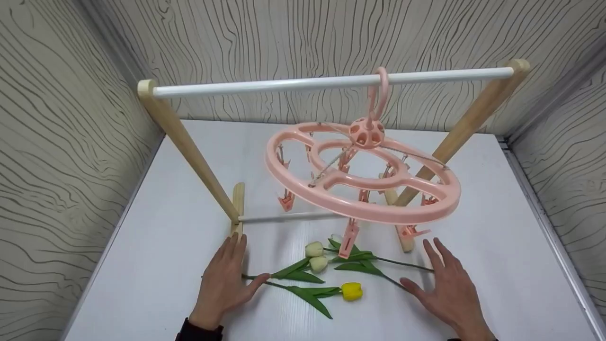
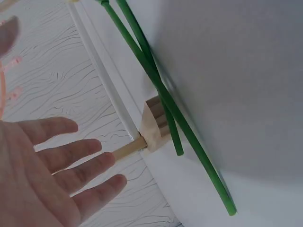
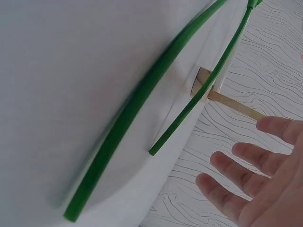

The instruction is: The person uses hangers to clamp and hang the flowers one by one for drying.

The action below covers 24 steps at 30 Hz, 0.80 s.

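Note:
Several artificial tulips lie on the white table: a yellow tulip point(image 1: 352, 291) and white tulips point(image 1: 318, 264) with green leaves. My left hand point(image 1: 225, 279) is spread palm down at the left, over or beside the stems of the yellow tulip and a white one. In the left wrist view, two crossed green stems point(image 2: 189, 137) lie apart from the straight fingers point(image 2: 94, 196). On the other side my right hand point(image 1: 447, 289) is spread near two more stems, and the right wrist view shows both stems point(image 3: 128, 113) away from its fingers point(image 3: 227, 189). Neither hand holds anything.
A pink round clip hanger point(image 1: 362, 213) hangs by its hook from a white rod point(image 1: 265, 85) above the tulips. Pink clips point(image 1: 349, 240) dangle under it. Wooden posts point(image 1: 189, 151) carry the rod. Patterned panels point(image 1: 265, 42) enclose the table point(image 1: 156, 265).

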### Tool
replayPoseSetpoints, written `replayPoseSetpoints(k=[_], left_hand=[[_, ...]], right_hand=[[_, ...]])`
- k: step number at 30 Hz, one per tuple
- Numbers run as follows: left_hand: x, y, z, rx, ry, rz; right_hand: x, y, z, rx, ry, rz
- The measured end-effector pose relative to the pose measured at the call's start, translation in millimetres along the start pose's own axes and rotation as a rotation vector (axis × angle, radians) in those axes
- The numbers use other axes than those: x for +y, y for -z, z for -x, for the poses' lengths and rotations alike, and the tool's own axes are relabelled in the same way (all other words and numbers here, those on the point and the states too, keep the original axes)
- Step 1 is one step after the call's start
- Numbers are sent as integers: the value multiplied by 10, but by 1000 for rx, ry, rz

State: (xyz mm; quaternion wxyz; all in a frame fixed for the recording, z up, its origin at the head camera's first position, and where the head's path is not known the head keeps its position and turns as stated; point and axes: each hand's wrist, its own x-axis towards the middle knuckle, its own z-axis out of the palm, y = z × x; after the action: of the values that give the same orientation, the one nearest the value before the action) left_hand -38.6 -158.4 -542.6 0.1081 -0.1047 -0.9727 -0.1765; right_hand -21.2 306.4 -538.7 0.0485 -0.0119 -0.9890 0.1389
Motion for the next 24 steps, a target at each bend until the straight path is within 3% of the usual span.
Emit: replayPoseSetpoints(k=[5, 8, 14, 17, 24], left_hand=[[-80, 5, -104, 70, 108, 73], [-117, 16, -181, 74, 177, 105], [-178, -8, -315, 30, 302, 170], [-204, -42, -371, 2, 349, 206], [-253, -97, -473, -77, 422, 279]], right_hand=[[38, -15, -217, 65, -4, -122], [47, -14, -339, 41, -26, -174], [7, -17, -548, -91, -108, -248], [-25, -35, -648, -118, -131, -284], [-69, -94, -814, -65, -79, -401]])
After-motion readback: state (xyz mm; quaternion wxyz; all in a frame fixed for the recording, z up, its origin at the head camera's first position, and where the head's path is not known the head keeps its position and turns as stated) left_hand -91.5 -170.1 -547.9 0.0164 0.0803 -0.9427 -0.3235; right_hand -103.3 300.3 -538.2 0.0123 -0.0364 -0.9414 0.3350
